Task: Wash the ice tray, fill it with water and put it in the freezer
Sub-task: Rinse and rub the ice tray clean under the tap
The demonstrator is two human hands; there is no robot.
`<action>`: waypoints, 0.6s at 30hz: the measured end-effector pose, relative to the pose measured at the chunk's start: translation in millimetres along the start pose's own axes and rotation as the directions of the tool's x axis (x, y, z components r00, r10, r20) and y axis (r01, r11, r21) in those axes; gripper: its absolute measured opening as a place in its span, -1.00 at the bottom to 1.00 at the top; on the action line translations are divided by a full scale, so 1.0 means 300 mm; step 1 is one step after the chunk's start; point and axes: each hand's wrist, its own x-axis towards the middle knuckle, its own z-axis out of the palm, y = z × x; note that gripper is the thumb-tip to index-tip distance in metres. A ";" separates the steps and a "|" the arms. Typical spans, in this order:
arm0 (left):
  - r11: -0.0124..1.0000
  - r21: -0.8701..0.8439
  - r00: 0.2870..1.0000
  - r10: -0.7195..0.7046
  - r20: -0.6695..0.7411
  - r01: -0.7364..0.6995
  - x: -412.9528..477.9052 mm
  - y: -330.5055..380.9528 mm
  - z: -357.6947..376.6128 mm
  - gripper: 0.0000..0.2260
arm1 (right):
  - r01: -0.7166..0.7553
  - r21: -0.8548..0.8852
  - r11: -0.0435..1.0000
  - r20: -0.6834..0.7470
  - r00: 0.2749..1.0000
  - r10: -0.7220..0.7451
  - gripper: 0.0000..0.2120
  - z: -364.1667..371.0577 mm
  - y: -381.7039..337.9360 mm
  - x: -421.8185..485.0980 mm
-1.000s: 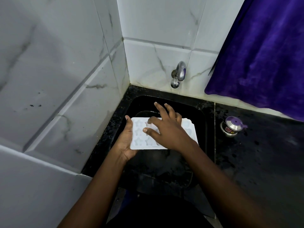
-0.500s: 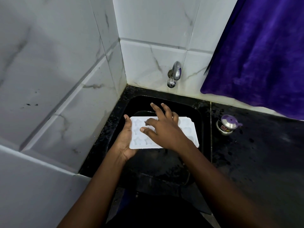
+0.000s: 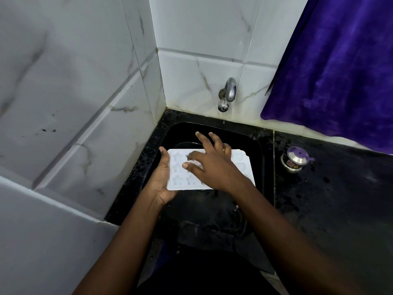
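A white ice tray [image 3: 242,165] with star-shaped cells is held level over the black sink [image 3: 258,150]. My left hand [image 3: 162,179] grips its left edge, palm beneath and thumb along the side. My right hand [image 3: 210,161] lies on top of the tray with fingers spread, fingertips touching the cells, and hides the tray's middle. A chrome tap [image 3: 227,94] sticks out of the tiled wall above the sink; no water runs from it.
A small steel container with a purple lid [image 3: 296,159] stands on the black counter [image 3: 340,199] right of the sink. A purple cloth [image 3: 340,71] hangs at the upper right. White marble tiles close in the left and back.
My right hand's fingers have shifted slightly across the tray's top. The tray and my left hand stay where they were; the camera moved a little.
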 end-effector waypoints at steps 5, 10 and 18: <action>1.000 0.000 1.000 -0.008 0.002 0.008 -0.006 0.005 0.001 -0.06 | 0.008 -0.028 1.000 0.019 1.000 -0.007 -0.53 0.005 -0.014 -0.012; 1.000 0.029 1.000 -0.009 -0.003 0.009 -0.008 0.001 0.000 -0.05 | 0.014 -0.025 1.000 -0.013 1.000 -0.014 -0.53 -0.003 -0.018 -0.016; 0.999 -0.019 0.997 -0.034 0.074 0.035 -0.014 -0.001 -0.007 -0.04 | 0.019 -0.047 0.999 0.036 0.999 -0.017 -0.47 0.007 -0.036 -0.021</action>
